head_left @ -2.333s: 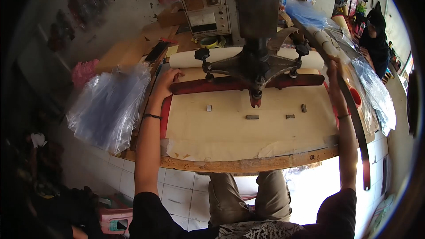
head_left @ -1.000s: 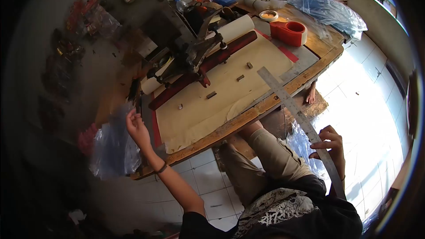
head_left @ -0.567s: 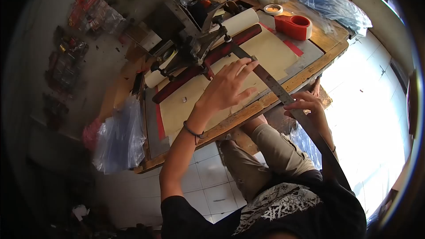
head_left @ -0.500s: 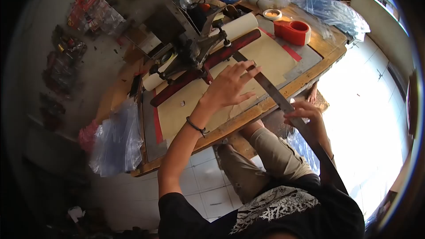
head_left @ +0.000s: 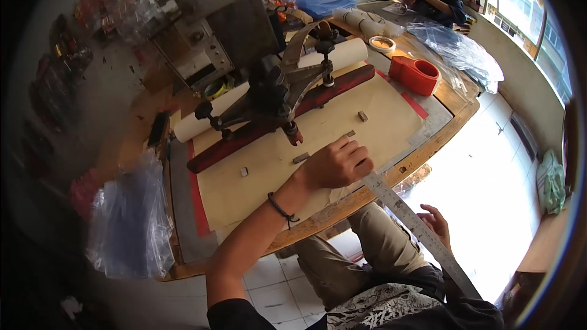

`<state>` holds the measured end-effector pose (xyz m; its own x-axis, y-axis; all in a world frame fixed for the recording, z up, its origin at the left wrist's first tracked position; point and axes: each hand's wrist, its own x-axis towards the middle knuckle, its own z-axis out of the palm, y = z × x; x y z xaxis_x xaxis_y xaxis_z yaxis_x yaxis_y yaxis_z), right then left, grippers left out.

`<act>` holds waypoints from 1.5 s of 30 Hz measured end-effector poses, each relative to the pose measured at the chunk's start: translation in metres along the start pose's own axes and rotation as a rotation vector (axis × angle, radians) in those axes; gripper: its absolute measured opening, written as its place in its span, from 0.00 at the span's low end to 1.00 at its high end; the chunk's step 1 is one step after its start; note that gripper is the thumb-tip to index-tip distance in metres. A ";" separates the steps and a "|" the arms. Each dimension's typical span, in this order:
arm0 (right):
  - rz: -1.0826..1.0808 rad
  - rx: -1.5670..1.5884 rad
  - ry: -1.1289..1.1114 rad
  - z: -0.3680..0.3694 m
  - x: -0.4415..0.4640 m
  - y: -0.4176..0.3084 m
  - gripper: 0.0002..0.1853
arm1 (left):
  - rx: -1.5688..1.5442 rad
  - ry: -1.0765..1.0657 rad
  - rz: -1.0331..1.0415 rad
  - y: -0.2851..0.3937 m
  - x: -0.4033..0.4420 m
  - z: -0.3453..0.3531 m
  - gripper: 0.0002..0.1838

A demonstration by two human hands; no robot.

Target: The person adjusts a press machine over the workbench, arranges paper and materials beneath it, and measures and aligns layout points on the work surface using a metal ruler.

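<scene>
A long metal ruler (head_left: 416,226) slants from the table's front edge down across my lap. My left hand (head_left: 339,162), with a dark cord bracelet on its wrist, is closed around the ruler's upper end, above the tan sheet (head_left: 391,110). Beside the ruler's middle is my right hand (head_left: 435,223), its visible fingers apart; the ruler hides part of it. Small metal blocks lie on the sheet, one (head_left: 362,116) beyond my left hand and another (head_left: 301,157) to its left. A dark red bar (head_left: 330,88) on a machine's clamp arms spans the sheet's far side.
A red tape dispenser (head_left: 416,75) and a tape roll (head_left: 382,43) sit at the table's right. Clear plastic sheets (head_left: 131,217) hang off the left end; more plastic (head_left: 455,49) lies far right. Another person (head_left: 437,0) sits at the back.
The ruler has turned to show its marked face and been drawn back off the sheet. My left hand has closed and come nearer the front edge; my right hand has loosened and moved lower.
</scene>
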<state>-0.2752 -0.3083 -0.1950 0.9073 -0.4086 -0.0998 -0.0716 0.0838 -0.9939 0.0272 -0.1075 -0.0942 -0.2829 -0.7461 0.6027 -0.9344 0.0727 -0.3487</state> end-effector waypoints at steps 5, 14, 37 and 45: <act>0.013 -0.184 -0.041 -0.036 -0.029 0.031 0.19 | -0.034 -0.005 -0.011 0.005 -0.003 0.003 0.05; 0.267 -0.598 0.682 -0.243 -0.152 0.087 0.18 | -0.002 -0.026 -0.007 0.012 -0.001 0.012 0.03; -1.287 -1.193 -0.660 0.101 0.303 -0.151 0.25 | 0.280 -0.074 -0.105 0.047 0.008 0.000 0.07; -0.735 -1.116 -0.738 0.080 0.310 -0.150 0.28 | 0.206 -0.130 0.020 0.048 0.009 0.003 0.11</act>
<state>0.0495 -0.3751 -0.0733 0.8535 0.5058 0.1254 0.5132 -0.7738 -0.3712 -0.0199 -0.1133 -0.1078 -0.2581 -0.8256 0.5018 -0.8615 -0.0385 -0.5063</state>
